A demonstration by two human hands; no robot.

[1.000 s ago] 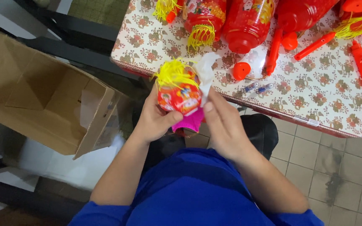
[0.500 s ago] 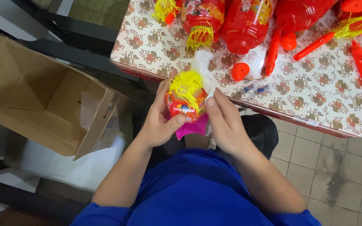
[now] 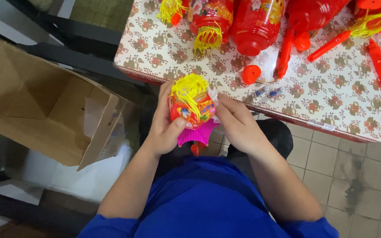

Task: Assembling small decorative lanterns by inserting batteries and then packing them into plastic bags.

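A small red toy lantern (image 3: 192, 109) with a yellow tassel on top and a pink ruffled base sits between both hands, just off the near edge of the table. My left hand (image 3: 165, 125) wraps around its left side with the thumb on the front. My right hand (image 3: 238, 125) grips its right side, where a bit of clear plastic wrap shows. A small red piece hangs under the pink base.
The table (image 3: 323, 99) with a floral cloth carries several large red lanterns (image 3: 255, 24), red plastic sticks (image 3: 379, 62), a red cap (image 3: 251, 73) and two small batteries (image 3: 269, 91). An open cardboard box (image 3: 45, 105) stands on the floor to the left.
The lantern has been turned and lowered slightly between the hands, with its yellow tassel now facing up and left. The white plastic wrap seen above it earlier is mostly out of sight.
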